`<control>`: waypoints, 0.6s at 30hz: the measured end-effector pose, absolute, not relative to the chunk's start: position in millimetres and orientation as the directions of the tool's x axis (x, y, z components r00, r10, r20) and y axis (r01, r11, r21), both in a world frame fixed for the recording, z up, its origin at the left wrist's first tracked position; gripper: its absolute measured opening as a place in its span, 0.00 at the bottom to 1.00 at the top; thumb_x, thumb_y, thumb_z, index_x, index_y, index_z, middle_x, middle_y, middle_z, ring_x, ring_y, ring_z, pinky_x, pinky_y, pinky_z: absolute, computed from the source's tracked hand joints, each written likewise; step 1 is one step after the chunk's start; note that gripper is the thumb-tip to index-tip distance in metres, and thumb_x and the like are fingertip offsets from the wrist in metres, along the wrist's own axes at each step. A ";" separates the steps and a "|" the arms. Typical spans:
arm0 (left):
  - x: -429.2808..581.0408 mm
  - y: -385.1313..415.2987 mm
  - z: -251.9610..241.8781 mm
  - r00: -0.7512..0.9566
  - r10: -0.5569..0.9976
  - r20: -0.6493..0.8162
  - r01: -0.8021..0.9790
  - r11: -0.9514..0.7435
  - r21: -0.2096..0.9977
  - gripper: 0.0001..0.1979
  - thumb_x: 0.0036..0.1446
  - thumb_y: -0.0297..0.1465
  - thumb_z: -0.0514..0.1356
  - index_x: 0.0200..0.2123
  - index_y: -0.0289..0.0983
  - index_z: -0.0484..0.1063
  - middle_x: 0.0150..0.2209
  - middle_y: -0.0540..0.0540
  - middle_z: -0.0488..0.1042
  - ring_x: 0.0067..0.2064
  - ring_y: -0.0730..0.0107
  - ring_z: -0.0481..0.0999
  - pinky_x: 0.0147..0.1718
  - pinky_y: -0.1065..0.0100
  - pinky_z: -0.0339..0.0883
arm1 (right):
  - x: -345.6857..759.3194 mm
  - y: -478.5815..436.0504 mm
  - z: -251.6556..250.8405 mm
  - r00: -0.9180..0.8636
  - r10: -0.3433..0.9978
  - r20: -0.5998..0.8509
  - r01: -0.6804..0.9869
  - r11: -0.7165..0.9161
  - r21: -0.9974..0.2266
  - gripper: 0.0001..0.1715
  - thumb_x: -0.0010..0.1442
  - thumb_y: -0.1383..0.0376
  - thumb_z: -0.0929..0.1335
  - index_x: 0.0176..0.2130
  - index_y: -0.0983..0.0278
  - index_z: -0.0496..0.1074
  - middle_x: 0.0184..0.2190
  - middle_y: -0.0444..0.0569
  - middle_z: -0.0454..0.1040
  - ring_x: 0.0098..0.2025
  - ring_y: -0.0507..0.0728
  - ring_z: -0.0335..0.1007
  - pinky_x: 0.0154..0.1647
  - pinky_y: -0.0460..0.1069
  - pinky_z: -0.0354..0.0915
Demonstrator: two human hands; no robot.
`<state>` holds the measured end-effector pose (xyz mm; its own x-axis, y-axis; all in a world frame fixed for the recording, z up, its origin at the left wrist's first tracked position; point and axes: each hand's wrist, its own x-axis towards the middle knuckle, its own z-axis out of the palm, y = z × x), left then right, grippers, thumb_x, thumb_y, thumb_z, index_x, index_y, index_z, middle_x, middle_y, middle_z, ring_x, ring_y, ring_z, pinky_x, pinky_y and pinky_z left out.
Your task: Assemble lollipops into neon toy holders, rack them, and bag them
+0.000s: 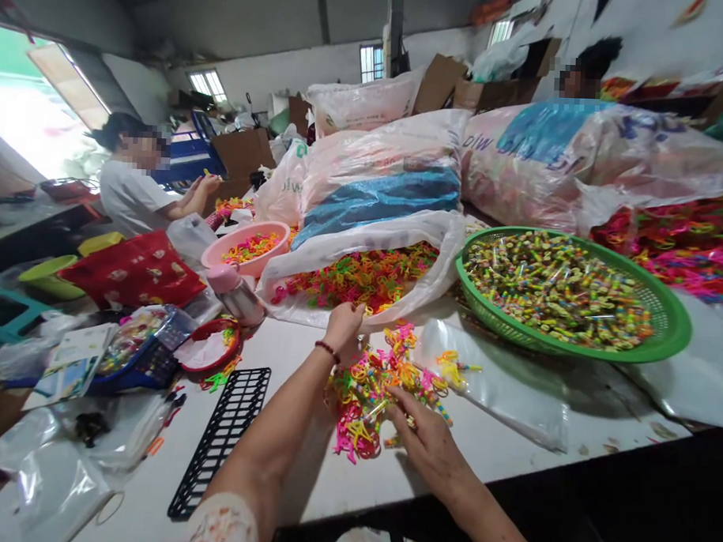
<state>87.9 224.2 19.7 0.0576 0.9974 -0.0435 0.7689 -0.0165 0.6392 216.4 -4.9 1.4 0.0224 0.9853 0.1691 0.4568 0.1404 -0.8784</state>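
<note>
A loose pile of small colourful plastic pieces (361,437) lies on the white table (306,498). My left hand (344,330), with a dark bead bracelet at the wrist, is at the pile's upper left, by the mouth of an open white sack (451,254) full of similar pieces. Its fingers are bent together; what they hold, if anything, is too small to name. My right hand (424,431) rests over the pile's right side, thumb and fingers apart, fingertips touching the pieces. Clear plastic bags (512,387) lie flat to the right, with a few yellow pieces (451,367) on them.
A green basket (676,329) of small wrapped items stands at the right. Left are a black plastic rack (222,440), a red bowl (235,350), a pink-lidded bottle (236,294) and a pink basin (211,258). Large stuffed sacks (389,161) stand behind. Two people sit farther back.
</note>
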 end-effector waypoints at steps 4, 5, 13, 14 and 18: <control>115.2 259.3 4.3 -0.093 0.986 -0.141 0.694 0.166 0.700 0.22 0.53 0.37 0.66 0.45 0.25 0.72 0.47 0.24 0.74 0.52 0.45 0.74 0.42 0.61 0.64 | 213.3 -13.5 2.4 0.046 0.996 0.076 0.406 0.051 -0.912 0.15 0.66 0.56 0.62 0.46 0.62 0.70 0.38 0.50 0.76 0.36 0.57 0.75 0.37 0.51 0.71; 118.0 263.0 1.0 -0.104 0.979 -0.173 0.660 0.198 0.725 0.21 0.52 0.34 0.67 0.45 0.25 0.72 0.47 0.25 0.74 0.51 0.46 0.74 0.42 0.61 0.65 | 214.5 -14.7 1.9 0.062 0.996 0.063 0.393 0.034 -0.919 0.13 0.66 0.56 0.63 0.43 0.62 0.69 0.37 0.49 0.75 0.34 0.55 0.73 0.34 0.50 0.70; 87.4 251.4 -13.0 -0.062 0.936 -0.347 0.316 0.348 0.882 0.18 0.63 0.37 0.59 0.52 0.34 0.69 0.49 0.41 0.72 0.46 0.64 0.75 0.44 0.57 0.74 | 224.8 -15.3 -3.4 0.067 0.990 -0.127 0.199 -0.138 -0.970 0.21 0.66 0.50 0.61 0.50 0.60 0.66 0.29 0.44 0.73 0.25 0.52 0.66 0.25 0.47 0.64; 78.7 247.7 -13.5 -0.063 0.933 -0.353 0.283 0.356 0.891 0.17 0.63 0.37 0.59 0.51 0.34 0.69 0.48 0.42 0.73 0.45 0.65 0.75 0.43 0.58 0.74 | 222.8 -14.6 -2.9 0.083 0.989 -0.121 0.198 -0.135 -0.971 0.22 0.65 0.49 0.62 0.50 0.61 0.65 0.30 0.44 0.73 0.26 0.52 0.68 0.26 0.47 0.65; 56.1 236.7 -12.1 -0.116 0.936 -0.333 0.176 0.349 0.921 0.14 0.62 0.38 0.60 0.44 0.32 0.71 0.37 0.46 0.74 0.33 0.73 0.73 0.33 0.67 0.71 | 208.5 -12.2 0.8 0.065 0.996 -0.067 0.183 -0.078 -0.980 0.18 0.63 0.50 0.64 0.44 0.61 0.67 0.34 0.47 0.75 0.35 0.56 0.72 0.31 0.48 0.67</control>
<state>56.1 236.7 -12.1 -0.1159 0.9360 -0.3325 0.1758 0.3488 0.9206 208.5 -12.2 0.8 0.0651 0.9956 -0.0674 0.1830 -0.0784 -0.9800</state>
